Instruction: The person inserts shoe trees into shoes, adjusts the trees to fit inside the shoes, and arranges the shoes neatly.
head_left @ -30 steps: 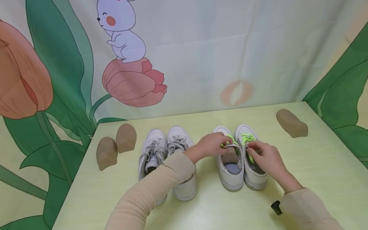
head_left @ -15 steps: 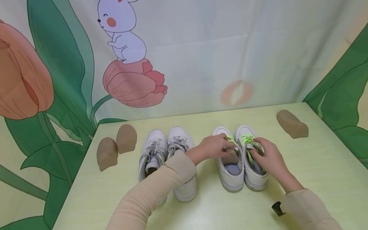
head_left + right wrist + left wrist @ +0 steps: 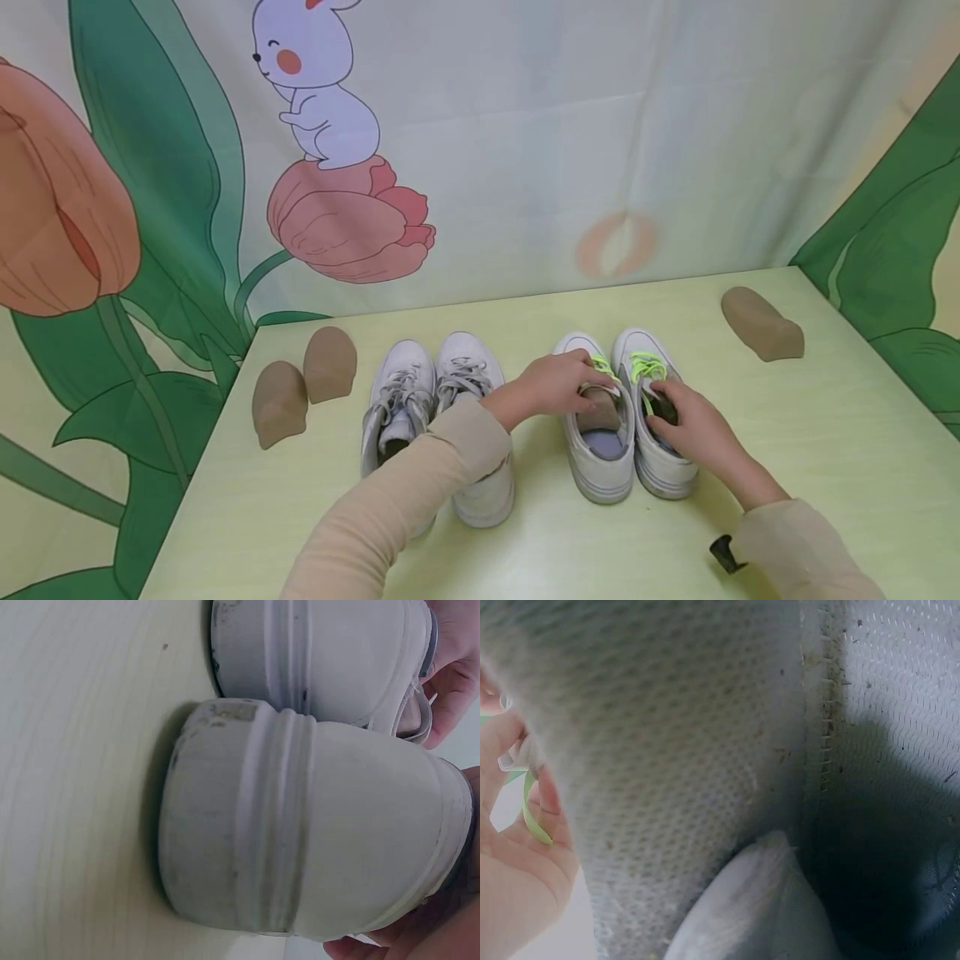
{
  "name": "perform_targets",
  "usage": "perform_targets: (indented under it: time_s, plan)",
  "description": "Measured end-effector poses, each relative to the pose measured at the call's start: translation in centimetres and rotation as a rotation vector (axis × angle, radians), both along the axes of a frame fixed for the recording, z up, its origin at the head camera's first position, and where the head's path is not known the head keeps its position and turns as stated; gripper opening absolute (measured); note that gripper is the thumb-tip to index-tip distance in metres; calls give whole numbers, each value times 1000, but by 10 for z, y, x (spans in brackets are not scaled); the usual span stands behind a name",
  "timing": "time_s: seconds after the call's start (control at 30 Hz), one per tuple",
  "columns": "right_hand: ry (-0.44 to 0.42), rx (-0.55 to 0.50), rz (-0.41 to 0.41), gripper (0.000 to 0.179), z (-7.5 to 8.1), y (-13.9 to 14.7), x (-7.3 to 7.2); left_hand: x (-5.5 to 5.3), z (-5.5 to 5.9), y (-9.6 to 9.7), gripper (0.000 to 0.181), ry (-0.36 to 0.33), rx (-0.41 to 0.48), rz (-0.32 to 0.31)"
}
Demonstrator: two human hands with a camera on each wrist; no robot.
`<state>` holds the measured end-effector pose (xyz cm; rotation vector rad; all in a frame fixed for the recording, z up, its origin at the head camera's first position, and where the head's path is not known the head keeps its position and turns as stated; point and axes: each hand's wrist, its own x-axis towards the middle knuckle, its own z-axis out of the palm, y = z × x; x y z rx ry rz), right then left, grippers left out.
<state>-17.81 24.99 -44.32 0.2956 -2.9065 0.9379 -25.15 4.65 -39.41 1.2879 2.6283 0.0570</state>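
Two white sneakers with neon-green laces stand side by side on the table. My left hand (image 3: 558,382) pinches the tongue at the mouth of the left one (image 3: 600,471), which has a brown shoe-shaped insert (image 3: 598,410) in its opening. My right hand (image 3: 697,421) holds the collar of the right sneaker (image 3: 667,477), with thumb and index finger curled at its opening and a dark gap between them. Fingers (image 3: 352,949) show below that shoe's side in the right wrist view. Close-up mesh lining (image 3: 675,750) fills much of the left wrist view, with a green lace (image 3: 534,817) by my left hand.
A second pair of greyish-white sneakers (image 3: 402,375) stands to the left, partly under my left sleeve (image 3: 420,483). Two brown inserts (image 3: 330,362) lie at the far left, another brown insert (image 3: 761,323) at the far right. A printed curtain (image 3: 510,167) hangs behind the table.
My right hand has shifted from pinching near the right sneaker's laces down to its collar and opening. My left hand has stayed at the left sneaker's tongue.
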Motion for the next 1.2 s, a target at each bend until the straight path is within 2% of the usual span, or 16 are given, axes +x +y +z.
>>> perform_targets:
  time_s: [0.3, 0.57, 0.73, 0.97, 1.2]
  plan:
    - [16, 40, 15, 43, -1, 2, 0, 0, 2, -2, 38, -39, 24, -4]
    - [-59, -21, -52, 47, 4, 11, 3, 3, 3, -4, 38, -43, 15, -5]
    - [-66, -42, -52, 47, 5, 14, 4, 5, 7, -5, 39, -20, 3, -1]
    - [-48, -59, -41, 47, 4, 16, 5, 8, 18, -3, 36, 4, -15, 20]
    - [-94, -51, -53, 53, 4, 20, 6, 13, 37, -3, 35, 0, 99, 86]
